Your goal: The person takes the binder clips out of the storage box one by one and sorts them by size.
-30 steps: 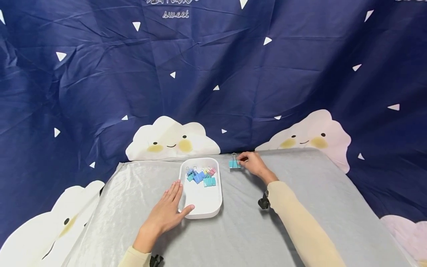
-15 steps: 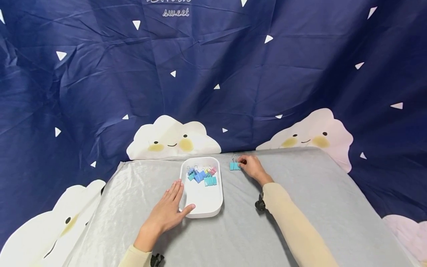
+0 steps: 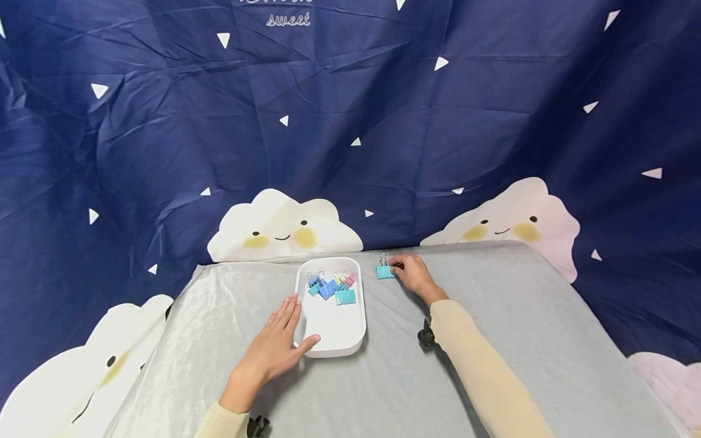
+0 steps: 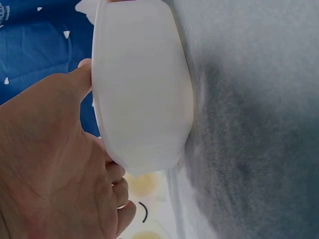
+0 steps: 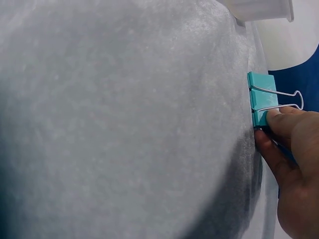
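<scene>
My right hand (image 3: 414, 275) pinches a teal binder clip (image 3: 385, 272) by its right end, at the back of the table. In the right wrist view the binder clip (image 5: 262, 94) stands low against the grey cloth, its wire handle pointing away from the cloth. My left hand (image 3: 274, 344) lies with straight fingers along the left rim of a white tray (image 3: 334, 331), the thumb over its near left corner. Seen from the left wrist, the white tray (image 4: 144, 89) shows its outer wall beside the hand (image 4: 60, 149).
Inside the tray's far half lie several binder clips: a blue clip (image 3: 327, 289), a teal clip (image 3: 345, 297), a pink clip (image 3: 348, 280) and others. Grey cloth (image 3: 416, 389) covers the table. A navy curtain (image 3: 306, 152) with clouds hangs right behind its back edge.
The right hand and the teal binder clip have shifted very slightly, the forearm swinging a little left. The left hand stays at the tray.
</scene>
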Tool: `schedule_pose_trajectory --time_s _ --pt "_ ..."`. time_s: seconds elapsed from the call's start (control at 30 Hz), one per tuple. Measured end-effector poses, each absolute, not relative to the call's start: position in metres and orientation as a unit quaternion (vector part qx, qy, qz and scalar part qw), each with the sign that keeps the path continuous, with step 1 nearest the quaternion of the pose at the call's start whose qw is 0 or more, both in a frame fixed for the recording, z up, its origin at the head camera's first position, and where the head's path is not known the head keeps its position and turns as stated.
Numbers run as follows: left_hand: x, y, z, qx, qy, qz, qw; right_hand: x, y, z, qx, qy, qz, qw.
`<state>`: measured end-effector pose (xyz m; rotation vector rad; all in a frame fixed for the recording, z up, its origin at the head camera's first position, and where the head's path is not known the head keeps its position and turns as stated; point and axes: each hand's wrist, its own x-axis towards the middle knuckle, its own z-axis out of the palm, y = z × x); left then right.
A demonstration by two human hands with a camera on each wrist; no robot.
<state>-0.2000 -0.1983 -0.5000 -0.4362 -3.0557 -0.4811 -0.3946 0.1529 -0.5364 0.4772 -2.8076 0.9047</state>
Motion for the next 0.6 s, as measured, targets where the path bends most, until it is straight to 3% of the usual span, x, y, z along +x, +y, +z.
schedule_pose_trajectory --time_s 0.6 --pt "-0.1990 -0.1992 -0.5019 -0.144 -0.977 -0.159 0.021 -0.3916 0.1546 -0.5298 0.153 -0.934 0.320 0.043"
